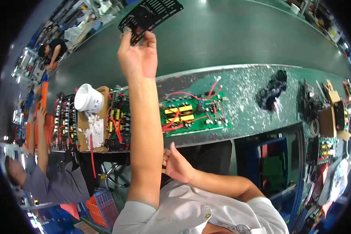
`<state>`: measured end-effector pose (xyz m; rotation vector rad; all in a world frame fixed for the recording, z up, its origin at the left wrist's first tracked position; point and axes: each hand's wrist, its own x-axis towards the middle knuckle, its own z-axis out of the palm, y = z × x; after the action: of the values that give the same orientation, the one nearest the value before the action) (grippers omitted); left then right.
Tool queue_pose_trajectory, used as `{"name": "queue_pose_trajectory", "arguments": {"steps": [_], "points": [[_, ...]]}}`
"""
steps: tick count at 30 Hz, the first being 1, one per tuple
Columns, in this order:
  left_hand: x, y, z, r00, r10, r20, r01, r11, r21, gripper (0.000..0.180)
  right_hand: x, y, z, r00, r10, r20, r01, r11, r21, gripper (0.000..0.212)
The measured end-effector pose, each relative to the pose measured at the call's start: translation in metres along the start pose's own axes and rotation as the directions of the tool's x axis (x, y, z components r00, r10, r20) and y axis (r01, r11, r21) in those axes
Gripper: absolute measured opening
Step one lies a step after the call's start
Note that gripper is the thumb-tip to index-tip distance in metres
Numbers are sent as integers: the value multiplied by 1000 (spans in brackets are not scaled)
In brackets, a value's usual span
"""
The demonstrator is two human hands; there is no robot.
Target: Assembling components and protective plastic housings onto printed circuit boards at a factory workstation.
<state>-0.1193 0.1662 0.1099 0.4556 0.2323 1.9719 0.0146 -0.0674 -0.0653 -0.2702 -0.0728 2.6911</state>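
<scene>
Green circuit board (197, 113): landmark. Black slotted panel (146, 15): beyond the board, leftward, at the fingertips of the left hand (138, 58), which pinches its near edge. Right hand (178, 165): nearside of the board, half-curled, palm bare. White bucket (89, 98): left of the board; dark marking, illegible.

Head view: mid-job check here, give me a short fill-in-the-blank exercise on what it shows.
1. The left hand holds a slotted panel coloured ____.
2. Of the person's hands, the one nearer their own shirt is the ____.
3. Just right of the left forearm, the circuit board has a ____ base.

Missing words: black; right; green.
</scene>
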Motion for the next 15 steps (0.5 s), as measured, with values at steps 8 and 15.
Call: {"name": "queue_pose_trajectory", "arguments": {"steps": [8, 15], "points": [[27, 34, 17, 993, 73, -98, -82, 992, -92, 11, -8, 36, 22, 973, 174, 152, -197, 968, 154, 83], [22, 24, 3, 992, 64, -110, -72, 996, -62, 12, -8, 35, 13, 959, 232, 165, -241, 970, 34, 80]]}}
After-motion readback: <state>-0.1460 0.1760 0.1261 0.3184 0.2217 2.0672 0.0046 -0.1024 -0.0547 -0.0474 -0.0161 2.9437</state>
